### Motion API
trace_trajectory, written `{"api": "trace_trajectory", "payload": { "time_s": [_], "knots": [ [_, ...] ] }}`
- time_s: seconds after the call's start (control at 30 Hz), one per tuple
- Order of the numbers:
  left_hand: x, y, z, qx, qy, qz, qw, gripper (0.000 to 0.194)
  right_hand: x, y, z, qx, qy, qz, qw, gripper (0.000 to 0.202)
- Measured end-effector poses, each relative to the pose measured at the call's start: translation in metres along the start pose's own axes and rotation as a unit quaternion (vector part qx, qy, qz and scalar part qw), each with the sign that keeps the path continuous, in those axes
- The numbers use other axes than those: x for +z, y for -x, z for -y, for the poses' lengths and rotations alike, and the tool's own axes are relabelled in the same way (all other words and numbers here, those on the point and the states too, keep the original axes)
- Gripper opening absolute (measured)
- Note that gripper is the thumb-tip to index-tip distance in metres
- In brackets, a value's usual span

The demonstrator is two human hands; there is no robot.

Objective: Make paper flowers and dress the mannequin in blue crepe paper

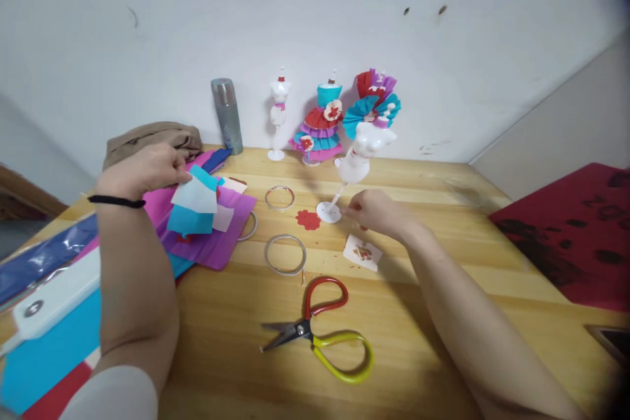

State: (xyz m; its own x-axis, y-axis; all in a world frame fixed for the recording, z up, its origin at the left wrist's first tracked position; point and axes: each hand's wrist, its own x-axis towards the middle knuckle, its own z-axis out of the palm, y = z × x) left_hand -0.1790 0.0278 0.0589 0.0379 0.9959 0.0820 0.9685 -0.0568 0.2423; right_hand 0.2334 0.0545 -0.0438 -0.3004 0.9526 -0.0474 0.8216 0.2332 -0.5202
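My left hand (157, 174) is closed, thumb and forefinger pinching a small white paper piece (195, 194) with blue paper (191, 220) behind it, over a purple crepe paper sheet (231, 210). My right hand (377, 211) has curled fingers at the right edge of the round base of a white mini dress form (354, 167), seemingly gripping that edge. The form leans right in view and wears a purple neck band. Left of its base lies a red paper flower (308, 220). Below my right hand is a white card (363, 252) with a brownish pattern.
Scissors (301, 329) with red and yellow handles lie in front, blades partly open. Metal rings (285, 254) lie mid-table. Along the wall stand a flask (227, 116), a bare dress form (278, 111), a paper-dressed form (322, 121) and pleated paper fans (369, 102). A white glue gun (54, 298) lies left.
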Motion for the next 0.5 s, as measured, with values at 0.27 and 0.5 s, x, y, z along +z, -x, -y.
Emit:
{"api": "trace_trajectory", "payload": {
  "time_s": [0.27,0.5],
  "knots": [
    [-0.013,0.028,-0.069,0.086,0.148,-0.018,0.985,0.033,0.023,0.029,0.055,-0.097,-0.349,0.094,0.927,0.035],
    [0.029,0.038,-0.147,0.174,0.310,0.015,0.935,0.028,0.060,0.044,0.085,-0.092,-0.638,0.180,0.743,0.078]
  ]
}}
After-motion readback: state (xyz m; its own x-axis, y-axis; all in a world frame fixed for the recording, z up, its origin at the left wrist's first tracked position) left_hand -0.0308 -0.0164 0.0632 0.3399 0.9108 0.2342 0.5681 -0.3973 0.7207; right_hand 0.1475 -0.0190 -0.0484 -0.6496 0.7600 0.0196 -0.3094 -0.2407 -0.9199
